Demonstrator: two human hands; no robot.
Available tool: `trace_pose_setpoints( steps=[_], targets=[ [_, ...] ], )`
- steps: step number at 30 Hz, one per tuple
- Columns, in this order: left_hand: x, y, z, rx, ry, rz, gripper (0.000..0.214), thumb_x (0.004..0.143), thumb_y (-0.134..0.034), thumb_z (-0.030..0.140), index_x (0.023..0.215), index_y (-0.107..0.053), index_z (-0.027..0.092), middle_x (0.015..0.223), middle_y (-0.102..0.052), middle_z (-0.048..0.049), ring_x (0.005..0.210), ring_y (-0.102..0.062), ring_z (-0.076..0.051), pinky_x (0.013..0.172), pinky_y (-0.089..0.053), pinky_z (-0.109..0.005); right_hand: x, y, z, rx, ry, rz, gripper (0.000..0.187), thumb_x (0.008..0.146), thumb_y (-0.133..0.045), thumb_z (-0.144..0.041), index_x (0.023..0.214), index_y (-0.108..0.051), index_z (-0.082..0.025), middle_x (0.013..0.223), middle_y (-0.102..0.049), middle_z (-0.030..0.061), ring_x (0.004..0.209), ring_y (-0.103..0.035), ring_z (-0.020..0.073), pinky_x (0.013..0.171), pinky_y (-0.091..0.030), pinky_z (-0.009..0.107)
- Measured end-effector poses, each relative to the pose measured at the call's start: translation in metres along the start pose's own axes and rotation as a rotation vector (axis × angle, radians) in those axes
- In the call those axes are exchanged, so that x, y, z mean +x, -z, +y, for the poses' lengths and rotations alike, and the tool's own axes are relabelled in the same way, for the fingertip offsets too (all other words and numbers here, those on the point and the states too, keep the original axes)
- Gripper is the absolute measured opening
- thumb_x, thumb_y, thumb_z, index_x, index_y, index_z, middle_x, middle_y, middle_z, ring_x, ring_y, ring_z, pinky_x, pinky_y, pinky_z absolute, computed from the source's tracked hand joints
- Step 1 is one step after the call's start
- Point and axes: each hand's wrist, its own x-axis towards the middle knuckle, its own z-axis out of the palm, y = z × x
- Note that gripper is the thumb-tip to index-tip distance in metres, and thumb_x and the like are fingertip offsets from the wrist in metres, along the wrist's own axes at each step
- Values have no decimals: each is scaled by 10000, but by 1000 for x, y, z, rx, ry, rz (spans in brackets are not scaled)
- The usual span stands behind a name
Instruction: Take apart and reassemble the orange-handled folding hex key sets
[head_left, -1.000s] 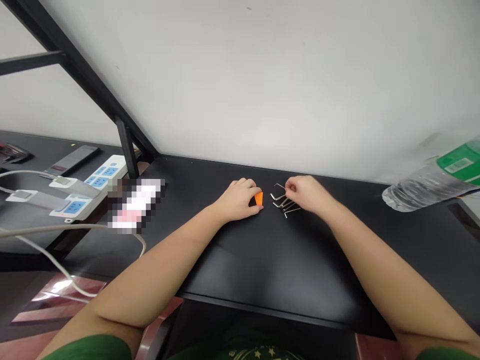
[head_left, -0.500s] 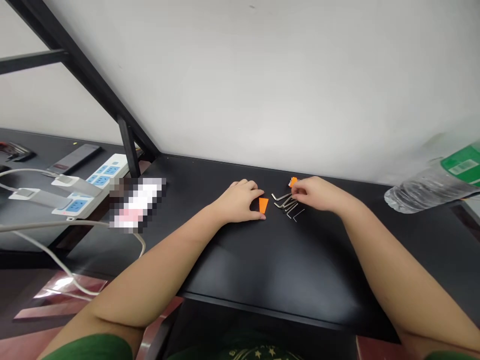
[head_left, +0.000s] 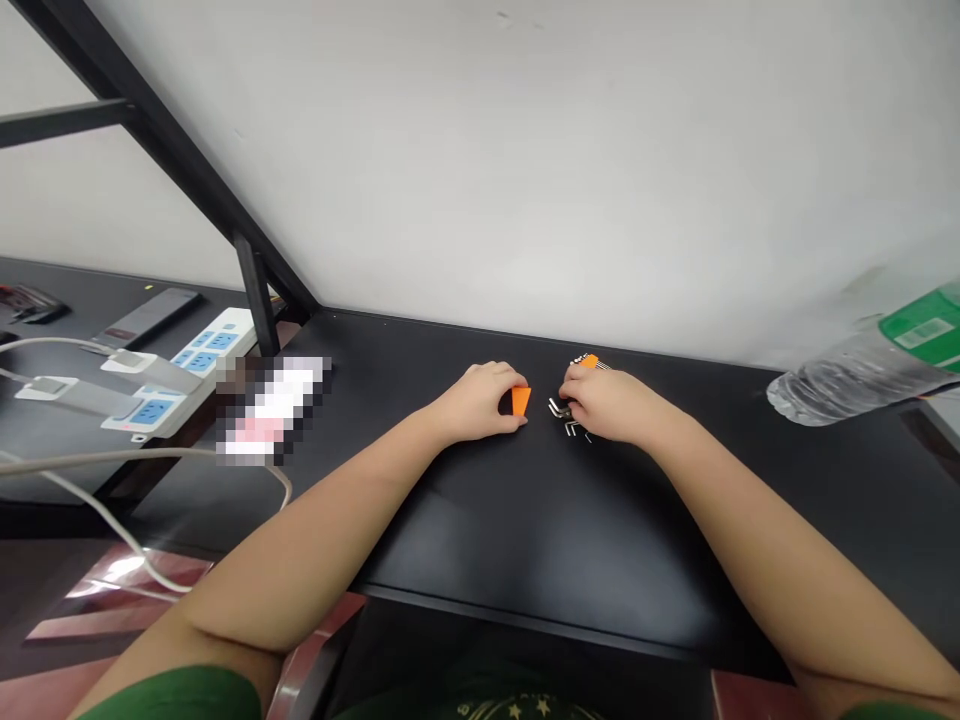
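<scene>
Black worktop (head_left: 540, 520) runs up to a plain white wall, and I see both my bare hands resting on it near the far edge. My left hand (head_left: 480, 402) lies curled with its fingers pinched on a small orange wedge-shaped piece (head_left: 520, 400), which sits on the surface at its fingertips. My right hand (head_left: 604, 403) is just beside it, apart from the left, fingers curled down over a cluster of small metal hex keys (head_left: 562, 415) lying on the worktop; whether it actually grips one I cannot tell. A second small orange piece (head_left: 589, 360) shows just past the right hand's knuckles. Off to the right lies a clear plastic bottle (head_left: 862, 375) on its side. To the left, a white power strip (head_left: 172, 385) with blue sockets sits on a neighbouring surface with cables plugged in.
</scene>
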Motion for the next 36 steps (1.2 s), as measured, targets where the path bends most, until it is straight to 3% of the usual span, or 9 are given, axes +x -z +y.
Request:
trace_pose_setpoints(
  steps=[4,7,11,15,18,20,23,31,36],
  targets=[
    [0,-1,-2,-123,62,62,464,799,-766,394,1219,-652,233,1119,-730,-40,1000,-689,-239,896,-550,-383,1,-2,-2,23,13,-30,203,940,-510,-118,898,-703,-164,1069,-673,95,669,-526,139,571,-319,299],
    [0,-2,-2,-218,57,91,459,798,-767,399,1207,-634,238,1127,-737,-25,1023,-704,-223,910,-567,-366,2,-5,-2,35,2,-40,167,909,-533,-99,869,-684,-158,997,-674,101,643,-508,140,549,-298,300],
    [-2,-6,-1,-304,52,136,475,791,-777,378,1208,-599,237,1151,-748,-29,1085,-721,-223,956,-580,-363,2,-3,1,193,-12,79,123,848,-572,-73,826,-640,-172,903,-678,74,709,-562,158,605,-371,288],
    [-3,-9,-1,-381,33,187,471,785,-788,357,1193,-592,228,1159,-755,-42,1119,-727,-223,995,-586,-361,3,3,1,783,-37,389,105,861,-642,-173,947,-593,-208,878,-658,6,655,-607,129,631,-483,288],
    [-3,-12,0,-454,-22,200,483,786,-793,347,1205,-596,212,1166,-757,-58,1135,-729,-224,1022,-588,-358,5,3,-7,1292,17,556,339,884,-716,-322,1173,-557,-248,958,-653,-2,647,-669,128,592,-558,295],
    [-2,-15,0,-498,-57,213,509,782,-803,350,1227,-607,199,1179,-759,-68,1135,-734,-225,1046,-586,-361,7,1,-13,1430,69,606,393,870,-765,-376,1195,-584,-248,973,-662,8,695,-710,144,623,-604,310],
    [-2,-18,-1,-521,-72,240,554,775,-817,378,1264,-638,188,1204,-764,-79,1129,-742,-237,1071,-585,-382,9,-2,-18,1442,80,655,324,870,-788,-396,1108,-646,-229,993,-689,27,766,-737,159,708,-645,337],
    [-2,-15,2,-536,-88,257,513,793,-795,364,1260,-682,186,1202,-770,-69,1093,-749,-229,1078,-583,-385,8,-7,-21,1355,64,748,233,914,-744,-347,1110,-663,-251,1021,-730,22,844,-752,169,833,-656,378],
    [-2,-13,5,-526,-130,255,489,814,-774,351,1266,-687,188,1192,-771,-60,1076,-748,-221,1051,-584,-359,6,-10,-23,1003,89,715,196,975,-637,-300,1160,-685,-254,1071,-761,41,933,-749,194,916,-623,402]
  ],
)
